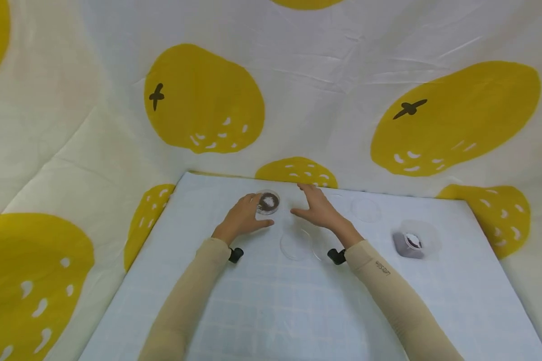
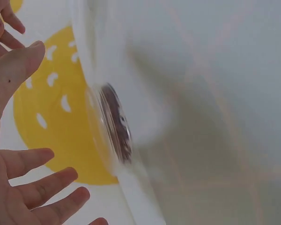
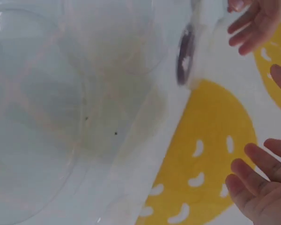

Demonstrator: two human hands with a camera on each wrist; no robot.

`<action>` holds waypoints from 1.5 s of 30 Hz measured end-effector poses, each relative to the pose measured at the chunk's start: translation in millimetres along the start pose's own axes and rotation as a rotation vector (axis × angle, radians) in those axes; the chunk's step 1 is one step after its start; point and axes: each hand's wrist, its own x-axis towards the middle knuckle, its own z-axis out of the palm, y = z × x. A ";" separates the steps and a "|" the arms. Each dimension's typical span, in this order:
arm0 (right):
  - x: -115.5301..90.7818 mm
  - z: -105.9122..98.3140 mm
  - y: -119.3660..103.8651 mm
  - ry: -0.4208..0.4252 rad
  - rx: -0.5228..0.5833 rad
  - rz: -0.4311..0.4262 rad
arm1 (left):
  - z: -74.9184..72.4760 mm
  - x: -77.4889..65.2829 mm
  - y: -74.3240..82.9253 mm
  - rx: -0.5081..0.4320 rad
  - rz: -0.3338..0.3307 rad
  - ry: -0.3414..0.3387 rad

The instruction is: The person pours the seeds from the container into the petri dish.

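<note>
A round clear dish with dark contents and a white patch in its middle sits near the table's back edge. My left hand is just left of it, fingertips right at its rim in the head view, with thumb and fingers spread apart. The left wrist view shows the dish edge-on, away from those fingers. To the right of the dish, my right hand hovers with thumb and fingers apart and nothing between them. Below and between the hands lies a clear round disc, faint against the cloth.
Another clear disc lies farther right. Beyond it stands a small greyish container with dark and white contents, beside a clear round piece. A white cloth with yellow fruit shapes hangs behind the table.
</note>
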 end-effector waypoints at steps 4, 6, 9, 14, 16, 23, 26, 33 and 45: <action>-24.2 -7.2 3.4 0.049 0.036 0.009 | 4.2 -9.1 13.3 -0.017 0.042 0.003; -35.8 -8.5 4.3 0.068 0.049 0.012 | 6.7 -14.7 19.5 -0.025 0.070 0.008; -51.4 -8.8 4.5 0.102 0.060 0.008 | 11.2 -22.6 28.5 -0.030 0.114 0.016; -75.5 -6.0 4.3 0.170 0.053 -0.010 | 17.9 -31.6 45.5 -0.037 0.190 0.029; -84.5 -4.2 4.6 0.191 0.053 -0.010 | 20.4 -33.2 51.2 -0.027 0.212 0.031; -111.4 -5.0 9.4 0.274 0.064 0.004 | 25.6 -32.2 64.5 0.007 0.272 0.062; -122.0 -8.2 15.0 0.322 0.049 0.014 | 26.8 -28.1 68.3 0.023 0.290 0.067; -147.5 -20.1 32.0 0.442 0.016 0.034 | 24.1 -10.4 79.9 0.087 0.383 0.056; -187.0 -40.4 62.9 0.620 -0.081 0.152 | 13.8 38.3 115.0 0.195 0.407 -0.039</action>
